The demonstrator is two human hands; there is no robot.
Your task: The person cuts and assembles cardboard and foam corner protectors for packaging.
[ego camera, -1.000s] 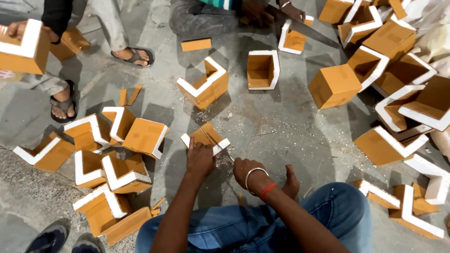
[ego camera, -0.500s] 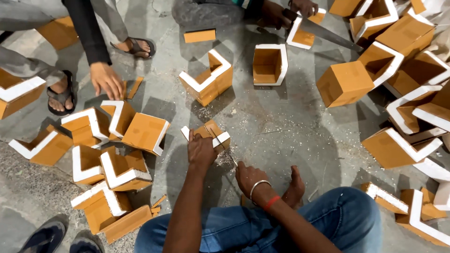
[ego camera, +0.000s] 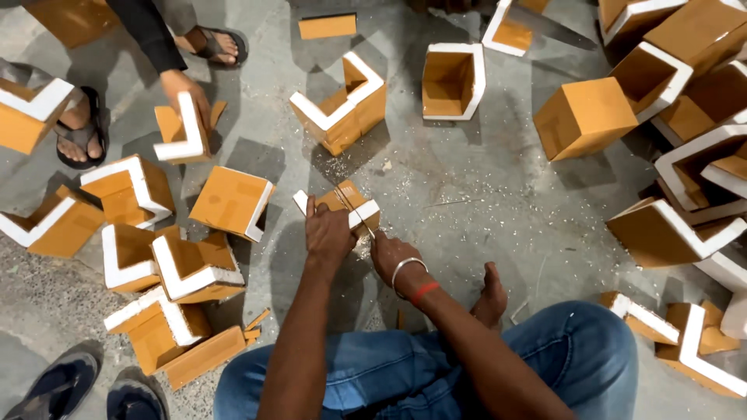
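Head view is showing me the foam corner piece (ego camera: 350, 204) lying on the concrete floor (ego camera: 482, 194) just ahead of both hands, its long axis running from upper left to lower right. I am seeing the left hand (ego camera: 327, 232) pressing down on its near end, fingers curled over it. The right hand (ego camera: 393, 260) is sitting just beside it to the right, closed on a thin blade (ego camera: 364, 222) laid across the piece. Orange-faced, white-edged corner pieces are lying all around. Another person's hand (ego camera: 185, 87) is holding an L-shaped piece (ego camera: 183, 132) at far left.
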